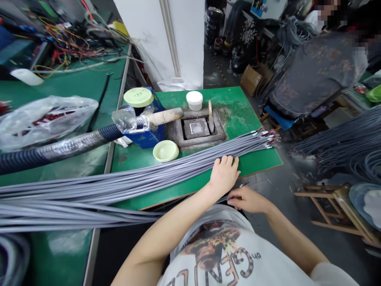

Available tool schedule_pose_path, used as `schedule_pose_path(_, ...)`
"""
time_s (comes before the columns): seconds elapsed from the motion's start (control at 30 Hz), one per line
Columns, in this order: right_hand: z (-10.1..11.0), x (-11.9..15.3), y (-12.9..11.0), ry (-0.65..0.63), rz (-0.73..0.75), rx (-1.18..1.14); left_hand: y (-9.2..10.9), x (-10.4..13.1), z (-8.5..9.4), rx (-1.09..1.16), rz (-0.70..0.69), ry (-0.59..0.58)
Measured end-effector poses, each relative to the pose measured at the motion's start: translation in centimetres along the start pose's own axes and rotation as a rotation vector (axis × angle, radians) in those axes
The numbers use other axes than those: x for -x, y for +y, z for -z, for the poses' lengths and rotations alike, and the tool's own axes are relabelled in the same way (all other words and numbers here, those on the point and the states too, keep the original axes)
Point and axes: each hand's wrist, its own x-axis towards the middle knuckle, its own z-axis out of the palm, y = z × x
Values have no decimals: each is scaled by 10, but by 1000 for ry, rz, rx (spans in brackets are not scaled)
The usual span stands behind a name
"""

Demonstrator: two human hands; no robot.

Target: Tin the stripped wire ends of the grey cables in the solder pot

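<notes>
A thick bundle of grey cables (166, 171) runs across the green tables. Its stripped ends (269, 138), with white and reddish wire tips, lie near the right corner. My left hand (224, 174) rests palm down on the near side of this bundle, fingers apart. Just below it, past the table's front edge, my right hand (247, 199) has its fingers curled round a smaller group of cables. My left forearm covers part of these lower cables (131, 216). Some of their ends (244, 184) show between my hands; the exact grip is partly hidden.
A solder pot (196, 128) with a scraper (211, 117) is set behind the bundle. Around it are a white tub (194, 101), a pale green dish (166, 151) and an extraction hose (71, 143). A seated person (318, 75) and a wooden stool (333, 206) are at right.
</notes>
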Motion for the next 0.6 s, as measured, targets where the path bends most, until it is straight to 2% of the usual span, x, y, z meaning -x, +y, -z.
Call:
schedule_pose_path(0.1,-1,1,4,19,5,-43,7,-10,-1,23,13,-25)
schedule_pose_path(0.23,1,5,16,81,-42,-195,13,-25,-2,103,89,-167)
schedule_pose_path(0.4,19,15,35,393,-154,-517,11,-41,-2,100,80,-240)
schedule_pose_path(0.53,35,19,45,619,-152,-843,12,-38,0,143,-60,-324)
schedule_pose_path(0.6,42,18,45,741,-98,-961,13,-30,2,219,-131,-336)
